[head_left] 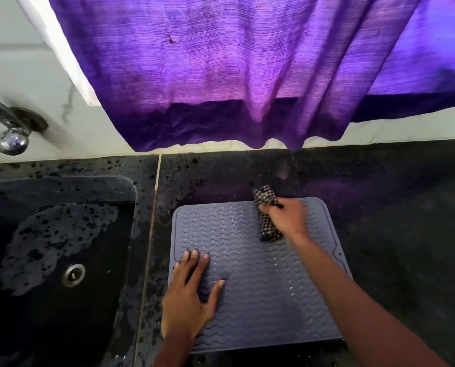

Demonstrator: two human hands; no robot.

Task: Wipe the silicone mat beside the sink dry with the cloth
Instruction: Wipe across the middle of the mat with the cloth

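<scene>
Your grey-blue rectangular silicone mat with wavy ridges [260, 300] lies flat on the black speckled stone tabletop [393, 207], in the lower middle of the frame. It is just beside the dark sink [62, 189], which fills the lower left.

Your left hand [192, 295] rests on the lower left part of the mat. Its palm is down, the fingers are straight and a little spread, and it holds nothing.

Your right hand [287, 221] is at the upper right part of the mat. Its fingers are curled around the black-and-white checked cloth [267, 230], which is bunched into a long roll. The lower end of the cloth touches the mat and the upper end reaches past the far edge of the mat. This hand looks a little blurred.

Small shiny drops sit on the ridges in the right half of the mat.

A round metal drain [74, 274] is in the sink bottom, a chrome tap [9, 128] is at the left edge, and a purple curtain [221, 75] hangs across the top.
</scene>
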